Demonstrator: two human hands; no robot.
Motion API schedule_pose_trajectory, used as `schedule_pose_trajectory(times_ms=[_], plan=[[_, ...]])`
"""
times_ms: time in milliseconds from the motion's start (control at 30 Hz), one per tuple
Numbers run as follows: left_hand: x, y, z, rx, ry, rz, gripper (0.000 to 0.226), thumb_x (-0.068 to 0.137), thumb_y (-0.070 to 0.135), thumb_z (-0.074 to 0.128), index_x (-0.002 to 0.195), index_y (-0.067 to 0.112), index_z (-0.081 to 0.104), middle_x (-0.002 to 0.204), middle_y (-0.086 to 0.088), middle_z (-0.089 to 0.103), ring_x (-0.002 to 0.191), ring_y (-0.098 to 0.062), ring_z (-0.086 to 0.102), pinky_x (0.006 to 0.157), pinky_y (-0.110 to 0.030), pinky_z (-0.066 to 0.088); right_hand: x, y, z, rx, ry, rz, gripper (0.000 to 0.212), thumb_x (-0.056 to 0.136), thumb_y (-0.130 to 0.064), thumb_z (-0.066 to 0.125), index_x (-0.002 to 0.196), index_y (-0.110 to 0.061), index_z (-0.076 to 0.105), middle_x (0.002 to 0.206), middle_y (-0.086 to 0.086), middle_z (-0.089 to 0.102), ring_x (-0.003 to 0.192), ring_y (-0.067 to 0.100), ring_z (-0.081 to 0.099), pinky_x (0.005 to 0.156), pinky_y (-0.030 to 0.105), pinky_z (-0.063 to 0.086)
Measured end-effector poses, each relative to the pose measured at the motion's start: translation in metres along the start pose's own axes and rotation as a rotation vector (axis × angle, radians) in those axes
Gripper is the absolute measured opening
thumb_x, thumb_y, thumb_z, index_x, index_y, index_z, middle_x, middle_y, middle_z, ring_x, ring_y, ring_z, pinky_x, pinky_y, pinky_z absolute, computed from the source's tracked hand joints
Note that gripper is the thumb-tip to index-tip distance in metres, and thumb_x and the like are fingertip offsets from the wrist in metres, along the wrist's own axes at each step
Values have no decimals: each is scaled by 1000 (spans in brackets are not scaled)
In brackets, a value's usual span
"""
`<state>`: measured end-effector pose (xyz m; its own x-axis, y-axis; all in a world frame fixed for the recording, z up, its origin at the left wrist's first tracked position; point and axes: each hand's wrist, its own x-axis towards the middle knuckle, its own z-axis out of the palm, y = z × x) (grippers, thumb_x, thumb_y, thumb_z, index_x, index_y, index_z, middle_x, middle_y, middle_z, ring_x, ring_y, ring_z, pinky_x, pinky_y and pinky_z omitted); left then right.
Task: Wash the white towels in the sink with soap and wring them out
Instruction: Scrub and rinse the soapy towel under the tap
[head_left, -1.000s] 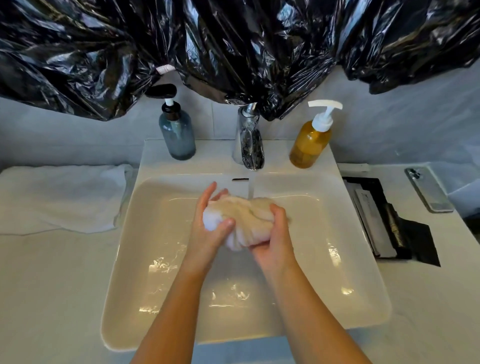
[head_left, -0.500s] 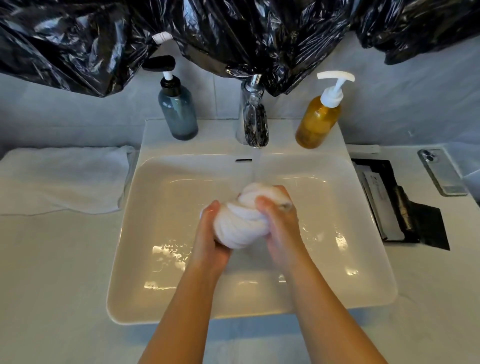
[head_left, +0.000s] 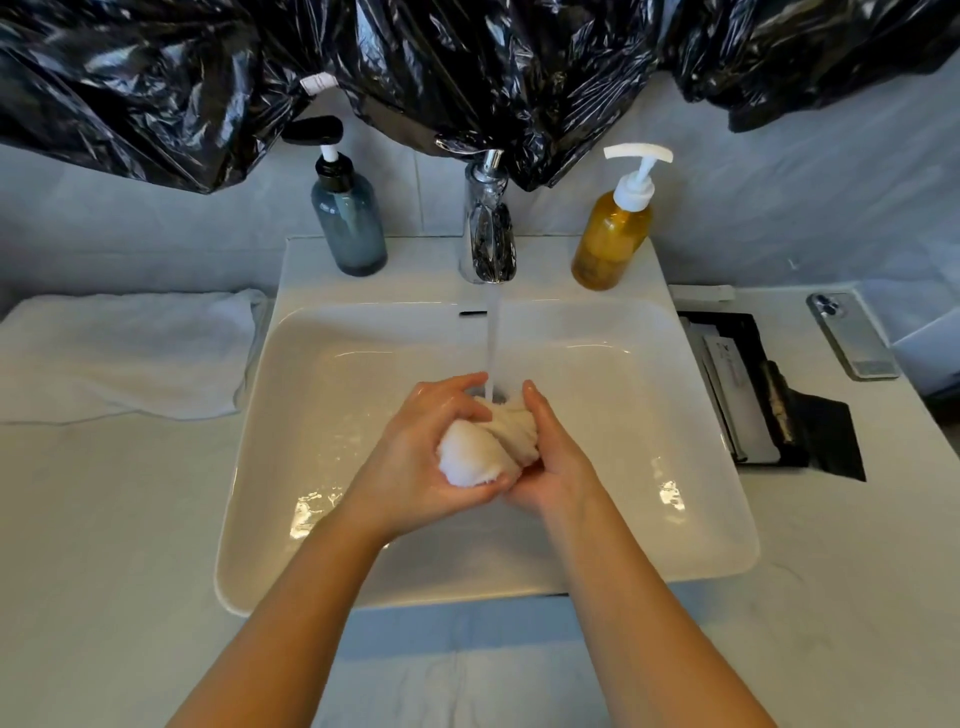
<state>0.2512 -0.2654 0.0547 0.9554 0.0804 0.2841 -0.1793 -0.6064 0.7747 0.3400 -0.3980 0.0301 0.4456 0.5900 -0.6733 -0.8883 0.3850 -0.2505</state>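
A wet white towel (head_left: 485, 447), bunched into a ball, is held over the middle of the white sink (head_left: 691, 519). My left hand (head_left: 421, 462) cups it from the left with fingers curled over its top. My right hand (head_left: 556, 457) grips it from the right. Water runs from the chrome tap (head_left: 488, 228) onto the towel's far end. A second white towel (head_left: 124, 353) lies flat on the counter to the left. An amber soap pump bottle (head_left: 613, 239) stands right of the tap.
A blue-grey pump bottle (head_left: 348, 228) stands left of the tap. Black plastic sheeting (head_left: 467, 78) hangs over the wall above. A black tray with packets (head_left: 753, 395) and a phone (head_left: 852, 338) lie on the counter to the right.
Both hands have turned the balled towel and brought it back under the running water. My left fingers now lie over its top, and the camera tilted slightly.
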Motion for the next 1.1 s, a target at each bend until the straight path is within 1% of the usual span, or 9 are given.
schedule_pose_trajectory(times_ms=[167, 300, 367, 467, 600, 700, 833, 1000, 1100], plan=[[4, 1, -8, 247, -151, 129, 69, 71, 65, 70, 129, 31, 58, 119, 4, 55, 107, -9, 45, 86, -28, 49, 1, -2, -9, -39, 60, 11, 68, 75, -33, 76, 136, -8, 60, 127, 17, 63, 124, 33, 59, 111, 48, 40], [2, 2, -6, 182, -144, 85, 61, 69, 65, 72, 117, 30, 62, 114, 8, 45, 97, -3, 48, 82, -15, 46, 3, -2, -13, -35, 79, -62, 54, 81, -35, 66, 125, -3, 63, 104, 17, 68, 98, 30, 67, 104, 44, 45], [2, 2, 3, 85, 21, -10, 51, 68, 60, 72, 107, 27, 64, 109, 6, 50, 97, -2, 52, 83, -9, 41, 1, 1, -11, -33, 49, -172, 34, 90, -31, 53, 104, -3, 66, 91, 16, 69, 86, 29, 67, 90, 43, 51], [0, 11, 25, -192, 386, -213, 34, 70, 47, 71, 92, 24, 63, 98, -1, 63, 93, -5, 61, 83, -19, 47, 3, 11, -7, -41, 21, -322, 26, 87, -28, 57, 94, -4, 63, 91, 17, 67, 87, 30, 66, 80, 40, 55], [3, 22, 48, -609, 757, -542, 34, 64, 47, 66, 86, 22, 65, 82, 10, 69, 80, -4, 64, 75, -23, 50, 12, 18, -3, -136, 46, -517, 68, 69, -34, 74, 117, 9, 53, 112, 39, 59, 103, 49, 63, 84, 52, 54], [7, 17, 50, -811, 791, -673, 35, 59, 46, 65, 84, 21, 66, 78, 11, 68, 77, -8, 64, 69, -26, 51, 19, 19, -12, -173, 23, -508, 73, 74, -32, 76, 125, 10, 45, 126, 46, 47, 112, 52, 57, 91, 59, 49], [-2, 12, 39, -575, 633, -534, 35, 64, 46, 66, 86, 19, 63, 79, 11, 67, 78, -1, 63, 72, -22, 51, 3, 0, -14, -204, -1, -319, 57, 80, -22, 74, 128, 3, 56, 126, 27, 60, 108, 33, 64, 94, 47, 54], [5, 3, 13, -70, 300, 56, 29, 74, 30, 72, 88, 5, 68, 97, -10, 61, 93, -13, 59, 84, -21, 46, -8, -17, -10, -220, 16, 42, 42, 85, -46, 63, 112, -14, 69, 112, 15, 69, 101, 32, 64, 81, 46, 57], [11, 3, 7, 48, 139, 224, 35, 75, 36, 75, 89, 4, 70, 100, -11, 59, 92, -18, 59, 83, -22, 47, -8, -19, -2, -210, 7, 60, 33, 83, -44, 63, 88, -13, 75, 95, 14, 70, 93, 30, 62, 106, 47, 40]])
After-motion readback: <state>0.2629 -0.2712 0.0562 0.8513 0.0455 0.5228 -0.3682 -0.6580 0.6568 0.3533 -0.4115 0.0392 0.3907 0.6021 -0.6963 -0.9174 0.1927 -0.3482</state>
